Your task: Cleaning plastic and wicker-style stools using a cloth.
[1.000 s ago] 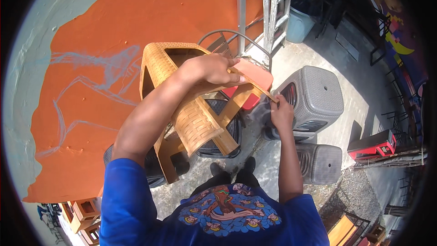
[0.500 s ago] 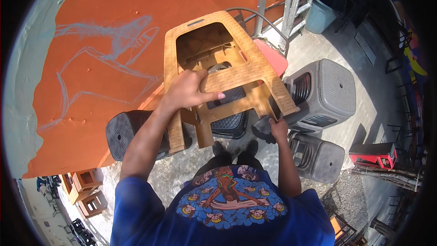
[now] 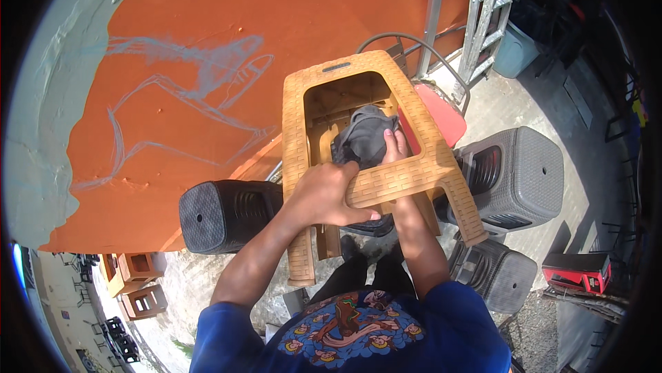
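A tan plastic stool [image 3: 431, 128] with a basket-weave pattern is held up in front of me, its side with a large opening facing me. My left hand [image 3: 325, 195] is closed over the near bar of that opening, thumb below it. From beneath the bar my right hand [image 3: 394, 147] reaches into the stool, closed on a crumpled dark grey cloth [image 3: 369, 135]. The cloth shows through the opening, close to its right inner side; part of my right hand is hidden by the bar and the cloth.
A black stool [image 3: 207, 218] stands at the left; two grey stools [image 3: 534, 173] stand at the right. Behind is an orange wall [image 3: 303, 1] with chalky drawing, a red-seated chair [image 3: 441, 114], a ladder [image 3: 486, 21] and a light-blue bin [image 3: 516, 52]. A red-and-black box [image 3: 578, 273] lies far right.
My right hand has moved from the stool's lower right leg up into its hollow, taking the cloth along. The stool has tilted, and my left hand remains on the same bar.
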Demonstrator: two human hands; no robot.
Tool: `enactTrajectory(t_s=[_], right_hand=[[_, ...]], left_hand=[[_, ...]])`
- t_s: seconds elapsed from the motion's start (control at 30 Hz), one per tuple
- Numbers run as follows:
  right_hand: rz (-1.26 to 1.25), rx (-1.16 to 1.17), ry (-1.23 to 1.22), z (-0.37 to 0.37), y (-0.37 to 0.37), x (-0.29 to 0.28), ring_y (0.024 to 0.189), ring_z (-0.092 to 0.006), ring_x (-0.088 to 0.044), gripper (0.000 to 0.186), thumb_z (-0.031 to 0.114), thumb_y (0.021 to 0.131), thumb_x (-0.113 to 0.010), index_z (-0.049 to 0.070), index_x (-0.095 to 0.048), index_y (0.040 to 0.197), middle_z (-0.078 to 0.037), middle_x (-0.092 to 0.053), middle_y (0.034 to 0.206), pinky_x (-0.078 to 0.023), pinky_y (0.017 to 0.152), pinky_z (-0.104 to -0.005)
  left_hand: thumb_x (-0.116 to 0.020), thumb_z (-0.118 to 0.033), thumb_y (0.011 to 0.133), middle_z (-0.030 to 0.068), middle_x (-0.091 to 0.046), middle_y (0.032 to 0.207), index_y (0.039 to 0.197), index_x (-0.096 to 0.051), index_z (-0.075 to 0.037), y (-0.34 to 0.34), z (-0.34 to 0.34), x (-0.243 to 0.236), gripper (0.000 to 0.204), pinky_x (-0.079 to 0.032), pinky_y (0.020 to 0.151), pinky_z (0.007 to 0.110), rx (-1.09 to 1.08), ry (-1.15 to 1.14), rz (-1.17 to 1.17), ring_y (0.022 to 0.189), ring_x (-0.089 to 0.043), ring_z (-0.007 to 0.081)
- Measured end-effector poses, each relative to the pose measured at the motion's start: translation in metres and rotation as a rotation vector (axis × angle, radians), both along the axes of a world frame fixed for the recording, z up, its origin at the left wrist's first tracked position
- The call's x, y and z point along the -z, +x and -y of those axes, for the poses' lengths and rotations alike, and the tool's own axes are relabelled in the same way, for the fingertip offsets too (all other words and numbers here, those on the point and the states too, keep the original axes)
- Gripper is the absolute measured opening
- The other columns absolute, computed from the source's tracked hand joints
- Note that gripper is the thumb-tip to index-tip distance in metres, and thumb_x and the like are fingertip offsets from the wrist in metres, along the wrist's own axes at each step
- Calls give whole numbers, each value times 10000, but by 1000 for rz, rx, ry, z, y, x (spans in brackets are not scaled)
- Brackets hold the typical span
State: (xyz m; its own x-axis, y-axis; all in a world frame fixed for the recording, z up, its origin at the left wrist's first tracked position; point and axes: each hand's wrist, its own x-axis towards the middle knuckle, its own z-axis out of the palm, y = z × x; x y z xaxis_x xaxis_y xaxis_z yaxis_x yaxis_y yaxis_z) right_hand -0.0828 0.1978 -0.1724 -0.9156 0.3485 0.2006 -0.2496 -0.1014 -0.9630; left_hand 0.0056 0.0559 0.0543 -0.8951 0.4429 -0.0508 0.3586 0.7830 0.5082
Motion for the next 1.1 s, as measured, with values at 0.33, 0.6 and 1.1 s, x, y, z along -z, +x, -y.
enactTrajectory(t_s=[0.33, 0.6, 1.1], right_hand=[[-173, 43, 778, 140, -103, 29, 1023, -449, -536, 190, 94, 870, -556, 32, -593, 1045, -208, -555, 1106, -449, 904, -534], [-276, 291, 885, 67, -105, 59, 1122, -466, -524, 226, 22, 846, -602, 5, -576, 1070, -270, -556, 1131, -466, 917, -534], [183, -432, 301, 31, -13, 10, 997, -303, -672, 393, 143, 791, -712, 38, -634, 1162, -181, -696, 1039, -522, 881, -420]], left_hand=[[-762, -328, 577, 205, -608, 655, 783, -557, 3, 9, 8, -1, 440, -517, 604, 471, 84, 56, 134, 641, -645, 396], [-763, -304, 551, 187, -586, 639, 754, -529, 7, 14, 17, 7, 439, -505, 601, 441, 14, -70, 172, 615, -628, 394], [-873, -483, 663, 162, -542, 543, 772, -591, 42, 1, 42, -3, 606, -493, 530, 392, 21, 66, -93, 520, -623, 296]])
